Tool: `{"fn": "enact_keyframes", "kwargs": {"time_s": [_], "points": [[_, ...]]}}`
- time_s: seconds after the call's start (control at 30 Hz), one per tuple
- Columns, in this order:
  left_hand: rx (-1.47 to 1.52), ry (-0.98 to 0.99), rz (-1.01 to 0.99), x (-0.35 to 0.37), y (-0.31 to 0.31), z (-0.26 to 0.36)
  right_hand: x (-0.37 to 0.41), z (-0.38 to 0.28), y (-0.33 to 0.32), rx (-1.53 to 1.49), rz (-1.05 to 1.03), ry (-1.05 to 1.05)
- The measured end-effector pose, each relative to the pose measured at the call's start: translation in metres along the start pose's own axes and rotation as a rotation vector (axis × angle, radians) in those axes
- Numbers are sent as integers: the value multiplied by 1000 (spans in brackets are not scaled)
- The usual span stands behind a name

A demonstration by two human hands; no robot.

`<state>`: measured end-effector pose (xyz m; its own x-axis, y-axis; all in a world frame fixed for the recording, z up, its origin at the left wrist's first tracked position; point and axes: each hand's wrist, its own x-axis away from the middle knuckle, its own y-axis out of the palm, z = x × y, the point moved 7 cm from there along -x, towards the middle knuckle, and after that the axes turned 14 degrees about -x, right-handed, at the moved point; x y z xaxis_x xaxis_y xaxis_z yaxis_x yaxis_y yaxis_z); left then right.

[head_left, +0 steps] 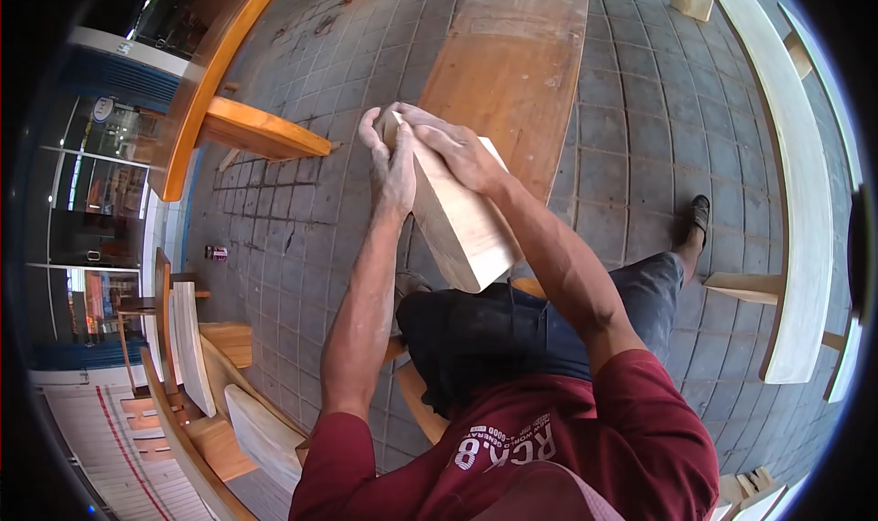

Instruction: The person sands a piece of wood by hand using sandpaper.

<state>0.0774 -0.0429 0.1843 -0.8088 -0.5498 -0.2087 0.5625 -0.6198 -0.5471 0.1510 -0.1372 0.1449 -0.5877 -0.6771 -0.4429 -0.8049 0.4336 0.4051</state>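
A pale, thick wooden block [464,219] with a tapered shape is tilted between my arms, its near end above my lap. At its far end my left hand [393,160] grips the left edge, thumb on the wood and fingers curled around. My right hand [450,146] wraps over the upper right side of the same block, close to the left one. Both hands look dusty. Beneath and beyond them lies a long brown wooden plank [512,73]. Whether anything small sits under my palms is hidden.
An orange varnished bench [208,73] with a leg [265,132] stands at the left. Long pale benches [796,201] run down the right. Wooden pieces [192,347] gather at lower left. A small can [216,253] lies on the tiled floor [283,192].
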Motion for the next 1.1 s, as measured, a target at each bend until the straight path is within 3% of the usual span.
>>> {"fn": "enact_keyframes", "kwargs": {"time_s": [0.03, 0.07, 0.1, 0.13, 0.27, 0.3, 0.33, 0.4, 0.47, 0.53, 0.6, 0.67, 0.7, 0.8, 0.87, 1.0, 1.1], "points": [[69, 130, -6, -7, 5, -12, 7, 22, -20, 129, 118, 98], [81, 100, -16, -7, 3, -12, 14, 56, -47, 135, 186, 108], [92, 63, -32, -1, 1, -11, 30, 88, -75, 143, 298, 259], [104, 34, -50, 1, 1, -10, 42, 104, -105, 373, 322, 331], [129, 71, -102, -6, 9, -12, 55, 113, -119, 590, 402, 417], [159, 72, -98, -4, 9, -13, 54, 105, -107, 512, 367, 362], [191, 82, -93, -7, 11, -12, 51, 91, -86, 374, 297, 162], [264, 98, -65, -12, 14, -16, 44, 20, -22, 192, 168, 58], [227, 29, -85, -7, 12, -7, 49, -27, 21, 197, 54, -23], [211, 61, -79, -7, 9, -8, 57, -31, 29, 175, -27, -66], [222, 70, -85, -9, 8, -24, 71, 13, -7, 145, 85, 19], [184, 63, -89, -9, 3, -27, 87, 64, -62, 351, 203, 125], [169, 66, -94, -9, 2, -23, 98, 65, -78, 422, 356, 248], [177, 84, -92, -8, 6, -13, 94, 60, -74, 459, 391, 354], [205, 83, -92, -13, 11, -12, 88, 25, -26, 294, 273, 113], [174, -39, -103, -11, 9, -17, 101, -44, 49, 248, -80, -101], [21, -80, -63, -9, -6, -36, 136, 15, 3, 462, 17, -35]]}}
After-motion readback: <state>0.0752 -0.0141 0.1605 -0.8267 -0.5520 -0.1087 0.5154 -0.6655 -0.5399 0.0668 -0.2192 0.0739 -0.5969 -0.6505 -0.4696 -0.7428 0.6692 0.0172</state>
